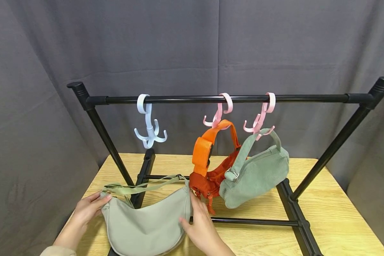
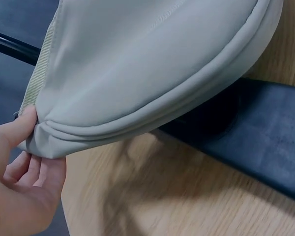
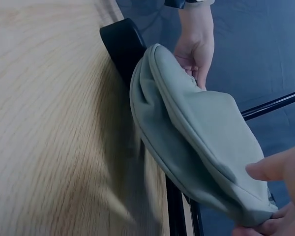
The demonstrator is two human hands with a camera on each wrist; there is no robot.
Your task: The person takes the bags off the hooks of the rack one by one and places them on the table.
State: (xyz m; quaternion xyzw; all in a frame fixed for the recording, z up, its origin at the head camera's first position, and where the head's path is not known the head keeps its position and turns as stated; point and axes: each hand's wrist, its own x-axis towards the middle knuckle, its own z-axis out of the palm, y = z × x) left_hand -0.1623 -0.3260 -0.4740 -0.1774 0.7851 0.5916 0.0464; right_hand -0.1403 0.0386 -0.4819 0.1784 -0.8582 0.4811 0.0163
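Observation:
A grey-green crescent-shaped shoulder bag (image 1: 147, 220) is held up in front of the rack, its light green strap (image 1: 153, 185) lying loosely along the top. My left hand (image 1: 89, 209) pinches the bag's upper left corner between thumb and fingers; the left wrist view shows the fabric bunched there. At the bag's right end, my right hand (image 1: 201, 224) holds the corner, its thumb over the front and its fingers at the edge. In the right wrist view the bag's rounded underside (image 3: 162, 132) hangs above the wooden table.
A black rack bar (image 1: 179, 100) carries a light blue hook (image 1: 149, 124) and two pink hooks, left one (image 1: 218, 113), right one (image 1: 260, 117). An orange-red bag (image 1: 208, 179) and a green corduroy bag (image 1: 257, 177) hang from the pink hooks. The rack stands on a wooden table (image 1: 336, 213).

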